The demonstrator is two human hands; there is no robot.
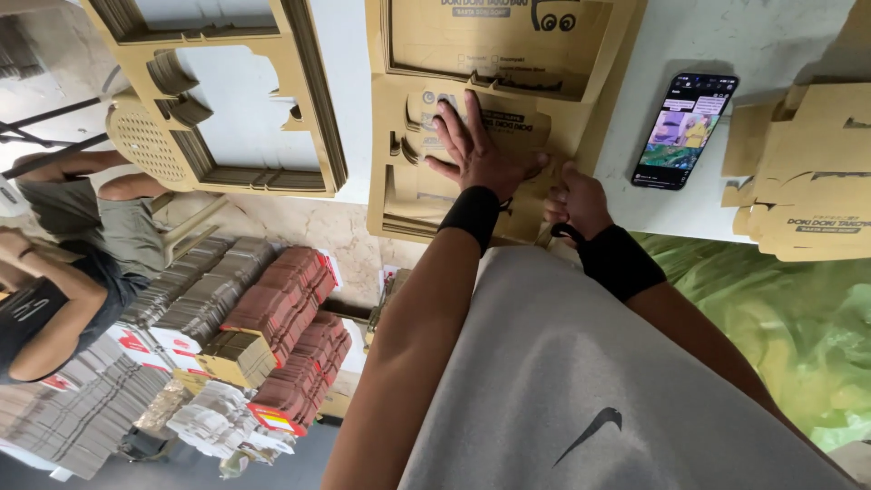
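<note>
My left hand (472,145) lies flat, fingers spread, pressing down on a stack of brown die-cut cardboard sheets (408,195) on a white table. My right hand (576,200) is closed around the near right edge of the same stack, gripping a piece of the cardboard. Both wrists wear black bands. More printed cardboard sheets (508,45) lie just beyond the stack.
A lit smartphone (685,132) lies on the table (753,36) to the right, next to a pile of cardboard pieces (807,172). Cardboard frames with cut-out holes (218,91) sit at left. Below lie stacked flat boxes (272,336), another seated person (63,263), and a green bag (798,336).
</note>
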